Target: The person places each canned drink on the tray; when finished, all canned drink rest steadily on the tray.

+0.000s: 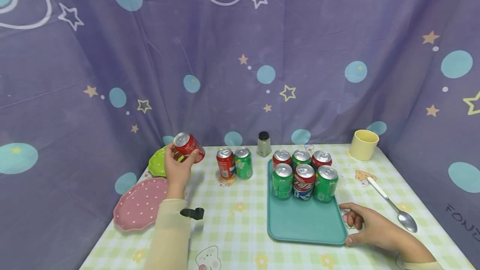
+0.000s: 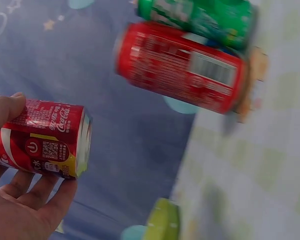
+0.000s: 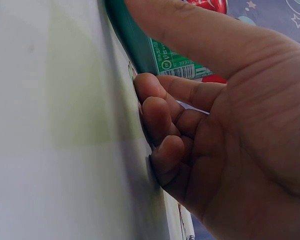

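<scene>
My left hand [image 1: 178, 174] holds a red Coca-Cola can [image 1: 193, 150] tilted above the table at the left. In the left wrist view, the thumb lies on one side of this can and the fingers on the other. Another red can [image 1: 226, 165] and a green can [image 1: 243, 164] stand side by side to its right. On the teal tray [image 1: 305, 222], several red and green cans [image 1: 303, 183] stand in two rows. Beside the tray's right edge rests my right hand [image 1: 375, 228], thumb and index finger at the rim, other fingers loosely curled.
A pink dotted plate [image 1: 140, 205] and a green plate [image 1: 156, 163] lie at the left. At the back stands a black-capped jar [image 1: 264, 145]. A yellow cup [image 1: 363, 145] and a white-handled spoon [image 1: 391, 205] are at the right. A purple curtain [image 1: 225, 45] hangs behind.
</scene>
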{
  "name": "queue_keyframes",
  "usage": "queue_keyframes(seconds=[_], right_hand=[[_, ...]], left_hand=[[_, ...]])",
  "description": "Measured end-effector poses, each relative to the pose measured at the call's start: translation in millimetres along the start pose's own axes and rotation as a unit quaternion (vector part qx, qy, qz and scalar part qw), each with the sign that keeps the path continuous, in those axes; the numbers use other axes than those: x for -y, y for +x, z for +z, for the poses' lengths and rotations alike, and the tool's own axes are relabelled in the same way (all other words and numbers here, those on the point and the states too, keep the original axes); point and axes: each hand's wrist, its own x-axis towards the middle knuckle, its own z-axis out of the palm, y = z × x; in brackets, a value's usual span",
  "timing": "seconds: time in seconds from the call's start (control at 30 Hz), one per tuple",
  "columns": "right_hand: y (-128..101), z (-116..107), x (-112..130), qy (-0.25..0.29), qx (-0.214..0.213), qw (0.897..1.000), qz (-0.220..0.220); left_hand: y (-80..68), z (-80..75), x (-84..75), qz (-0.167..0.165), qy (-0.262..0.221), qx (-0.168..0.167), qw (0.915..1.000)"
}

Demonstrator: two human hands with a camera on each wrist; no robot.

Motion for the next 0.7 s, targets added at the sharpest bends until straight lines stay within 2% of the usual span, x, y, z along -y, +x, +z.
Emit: queue_keyframes(seconds=[0.17, 0.33, 0.43, 0.7], right_hand=[[0, 0, -1, 0.004, 0.001, 1.000, 0.003], [0, 0, 0, 0.003, 0.001, 1.000, 0.004], [-1, 0, 0, 0.002, 0.002, 1.000, 0.002], [0, 0, 2, 0.001, 0.001, 1.000, -0.002]], left_hand=[[-10.5, -0.3, -45.0, 0.050, -0.001, -0.005, 0.9987], [-19.0, 2.4, -73.9, 0.075, -0.006, 0.002, 0.9972], [-25.2, 6.1, -89.4, 0.083, -0.014, 0.022, 0.9962], [-37.9, 30.3, -89.2, 0.130, -0.057, 0.117, 0.9829]])
